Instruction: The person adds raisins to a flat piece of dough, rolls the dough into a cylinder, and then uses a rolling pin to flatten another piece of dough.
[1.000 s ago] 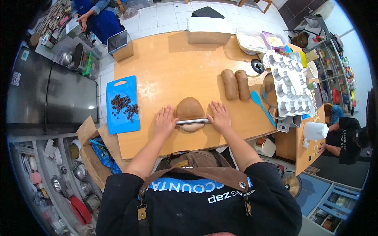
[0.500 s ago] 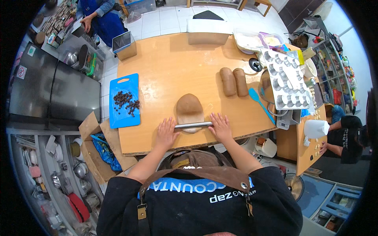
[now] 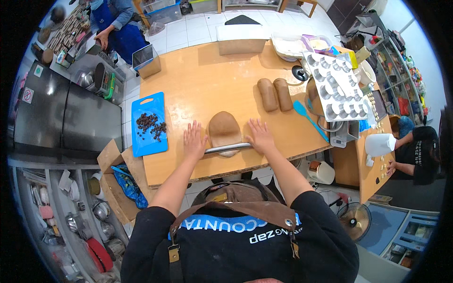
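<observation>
A flattened oval of brown dough (image 3: pixel 224 124) lies near the front edge of the wooden table, its near part thinner and paler. Across that near part rests a silver metal rolling pin (image 3: pixel 228 148). My left hand (image 3: pixel 194 140) lies at the pin's left end, palm down, with fingers stretched forward past it. At the other end, my right hand (image 3: pixel 260 136) is likewise flat with fingers spread, the pin's tip by its palm. Neither hand wraps around the pin. Two smooth brown dough logs (image 3: pixel 275 95) lie side by side farther back to the right.
A blue cutting board (image 3: pixel 152 104) with dark chunks lies left. Right stand a light-blue spatula (image 3: pixel 310 120), a silver moulded tray (image 3: pixel 336 87) and a scale (image 3: pixel 338 141). Metal loaf tins (image 3: pixel 241 40) line the far edge. Co-workers are at far left and right.
Both hands have slid forward over the pin, their fingers now reaching farther along the dough's sides. The pin stays near the dough's near end. The view has shifted slightly.
</observation>
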Available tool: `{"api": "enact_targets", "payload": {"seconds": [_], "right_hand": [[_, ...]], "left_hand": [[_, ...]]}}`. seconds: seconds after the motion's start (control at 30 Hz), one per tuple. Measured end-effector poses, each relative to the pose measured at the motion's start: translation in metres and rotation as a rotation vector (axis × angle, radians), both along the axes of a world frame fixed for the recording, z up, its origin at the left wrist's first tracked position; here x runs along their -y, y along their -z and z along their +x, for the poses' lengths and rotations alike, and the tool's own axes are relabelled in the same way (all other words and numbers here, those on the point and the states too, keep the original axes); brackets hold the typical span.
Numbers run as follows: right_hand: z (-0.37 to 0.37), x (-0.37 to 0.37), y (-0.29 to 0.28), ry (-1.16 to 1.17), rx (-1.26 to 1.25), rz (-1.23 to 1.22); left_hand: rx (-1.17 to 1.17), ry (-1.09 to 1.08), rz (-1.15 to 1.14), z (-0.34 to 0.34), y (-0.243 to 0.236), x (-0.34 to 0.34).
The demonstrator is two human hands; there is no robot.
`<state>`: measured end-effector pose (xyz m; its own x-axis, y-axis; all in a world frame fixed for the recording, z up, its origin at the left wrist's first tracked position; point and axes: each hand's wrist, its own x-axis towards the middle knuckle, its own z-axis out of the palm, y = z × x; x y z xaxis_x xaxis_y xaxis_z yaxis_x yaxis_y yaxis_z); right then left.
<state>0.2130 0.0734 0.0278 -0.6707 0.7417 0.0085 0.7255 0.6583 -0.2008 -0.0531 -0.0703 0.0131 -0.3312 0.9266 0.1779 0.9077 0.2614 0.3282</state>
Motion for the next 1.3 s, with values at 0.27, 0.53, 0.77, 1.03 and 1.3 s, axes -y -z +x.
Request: {"api": "enact_targets", "payload": {"seconds": [0.27,0.53,0.77,1.03,1.3], "right_hand": [[0.030,0.039,0.006,-0.080,0.036,-0.012],[0.057,0.072,0.010,-0.152,-0.062,0.052],[0.048,0.056,0.007,-0.182,-0.203,0.060],[-0.003,0.008,0.003,-0.098,-0.233,0.017],[-0.051,-0.032,0.007,0.049,0.022,0.160]], "left_hand": [[-0.055,0.113,-0.186,0.031,-0.002,0.040],[-0.113,0.246,-0.214,0.044,-0.001,0.082],[-0.191,0.314,-0.150,0.033,0.003,0.092],[-0.152,0.207,-0.106,-0.007,0.000,0.029],[-0.137,0.075,-0.142,-0.040,0.019,-0.034]]}}
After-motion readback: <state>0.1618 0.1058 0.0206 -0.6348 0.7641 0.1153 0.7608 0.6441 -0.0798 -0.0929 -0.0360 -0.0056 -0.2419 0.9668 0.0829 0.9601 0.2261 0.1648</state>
